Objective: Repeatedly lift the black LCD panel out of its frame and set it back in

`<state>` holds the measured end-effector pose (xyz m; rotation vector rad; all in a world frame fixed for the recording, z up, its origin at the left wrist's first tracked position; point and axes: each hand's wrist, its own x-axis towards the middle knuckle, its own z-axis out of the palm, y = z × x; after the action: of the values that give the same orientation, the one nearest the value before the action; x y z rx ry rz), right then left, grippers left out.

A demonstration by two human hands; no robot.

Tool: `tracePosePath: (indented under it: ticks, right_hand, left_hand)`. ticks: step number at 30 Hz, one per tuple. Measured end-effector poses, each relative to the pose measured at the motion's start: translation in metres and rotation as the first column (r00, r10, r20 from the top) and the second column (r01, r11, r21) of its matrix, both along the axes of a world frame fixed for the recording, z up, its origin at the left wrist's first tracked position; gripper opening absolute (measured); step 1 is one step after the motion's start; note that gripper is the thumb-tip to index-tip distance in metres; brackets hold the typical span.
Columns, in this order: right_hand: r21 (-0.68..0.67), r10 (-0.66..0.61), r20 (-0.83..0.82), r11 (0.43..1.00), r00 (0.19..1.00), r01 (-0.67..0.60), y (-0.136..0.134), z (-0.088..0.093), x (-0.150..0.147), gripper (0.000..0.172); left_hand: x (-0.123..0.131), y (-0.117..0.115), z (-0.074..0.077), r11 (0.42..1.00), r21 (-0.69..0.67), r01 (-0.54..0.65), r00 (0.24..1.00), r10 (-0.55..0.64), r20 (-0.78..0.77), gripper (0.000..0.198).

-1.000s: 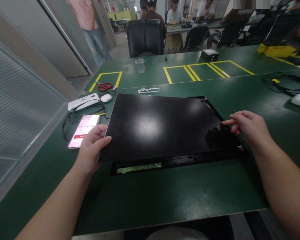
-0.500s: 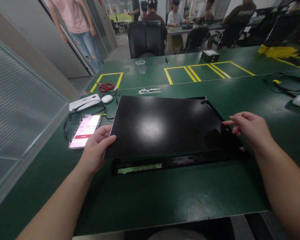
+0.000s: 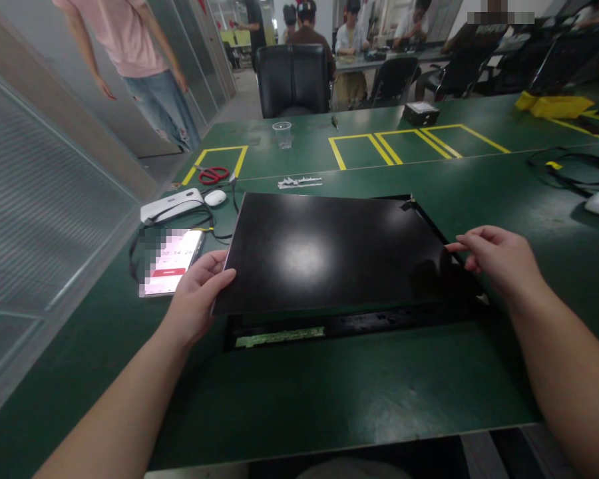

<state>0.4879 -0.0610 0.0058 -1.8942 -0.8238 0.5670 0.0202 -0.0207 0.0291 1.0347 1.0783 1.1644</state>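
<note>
A thin black display panel (image 3: 339, 266) lies tilted over a black frame (image 3: 369, 322), its left end raised. My left hand (image 3: 204, 286) grips the panel's left edge, thumb on top and fingers beneath. At the right edge, my right hand (image 3: 496, 256) is closed, with its fingertips on the frame's side rail beside the panel. How those fingers wrap round the rail is partly hidden. A green strip (image 3: 279, 337) shows along the frame's near side. The panel covers most of the frame.
Left of the panel are a lit phone (image 3: 172, 263), a white device (image 3: 172, 205) with black cables, a white mouse (image 3: 215, 198) and red scissors (image 3: 213, 175). Farther back stand a plastic cup (image 3: 282, 135) and a black box (image 3: 420, 113). A person in pink (image 3: 124, 40) stands at the left.
Both hands and the panel keep nearly the same pose, with only a slight shift in the view. The person in pink has moved a little to the left and nearer.
</note>
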Motion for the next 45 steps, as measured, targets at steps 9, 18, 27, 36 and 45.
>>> tracePosePath:
  ticks: [9,18,27,36,45]
  right_hand:
    - [-0.084,0.057,0.205,0.996,0.977,-0.041,-0.002,-0.005,0.003,0.016]
    - [-0.178,0.081,0.329,0.984,0.941,-0.023,-0.001,-0.010,0.011,0.027]
    - [-0.222,0.078,0.306,0.975,0.949,-0.009,-0.002,-0.002,0.004,0.027]
    - [-0.216,0.087,0.323,0.976,0.942,-0.016,-0.002,0.002,-0.002,0.028]
    - [-0.240,0.100,0.361,0.971,0.927,-0.011,-0.002,0.003,-0.001,0.026]
  left_hand:
    - [0.001,0.002,-0.003,0.999,-0.032,0.002,0.999,-0.003,-0.052,0.040]
    - [0.005,0.000,-0.001,0.990,-0.138,-0.029,0.997,0.019,-0.078,0.051]
    - [0.007,0.002,-0.007,0.976,-0.216,0.032,0.997,-0.045,-0.057,0.077]
    - [0.005,0.002,-0.010,0.979,-0.201,0.026,0.997,-0.041,-0.070,0.077]
    - [0.007,0.003,-0.010,0.982,-0.190,0.014,0.996,-0.031,-0.085,0.072]
